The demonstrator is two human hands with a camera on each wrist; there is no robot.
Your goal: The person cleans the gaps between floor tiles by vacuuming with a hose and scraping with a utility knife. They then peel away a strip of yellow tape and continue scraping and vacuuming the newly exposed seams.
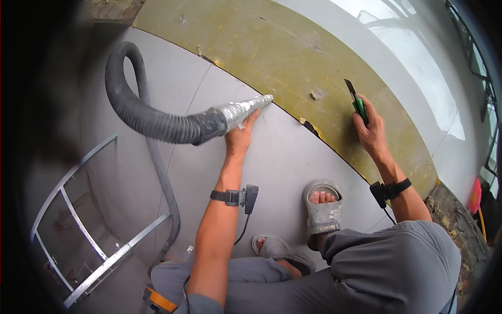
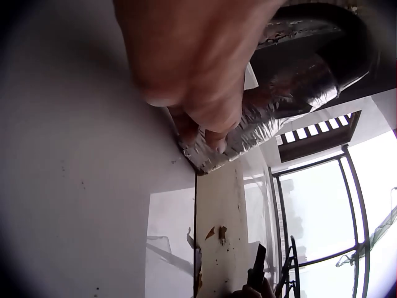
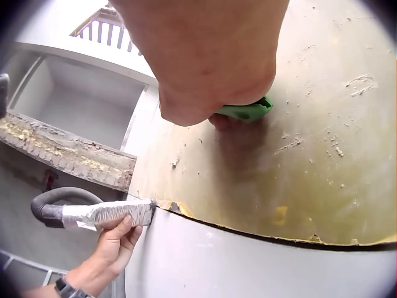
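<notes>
My left hand (image 1: 240, 137) grips the silver-taped nozzle (image 1: 241, 111) of a dark corrugated hose (image 1: 157, 124). The nozzle's tip lies at the seam between the grey tiles and the yellowish-green board (image 1: 293, 63). In the left wrist view, fingers (image 2: 217, 139) curl round the foil-like tape (image 2: 254, 133). My right hand (image 1: 372, 133) holds a green utility knife (image 1: 360, 107) over the board, its dark blade out and pointing away from me. In the right wrist view the hand (image 3: 211, 68) hides most of the green handle (image 3: 248, 110).
Grey tiles (image 1: 209, 162) lie on the near side of the seam. A metal ladder-like frame (image 1: 104, 261) stands at lower left. My sandalled feet (image 1: 322, 209) rest near the seam. Torn dark and yellow scraps (image 1: 312, 129) stick up along it. Rough broken edging (image 1: 457, 225) is at right.
</notes>
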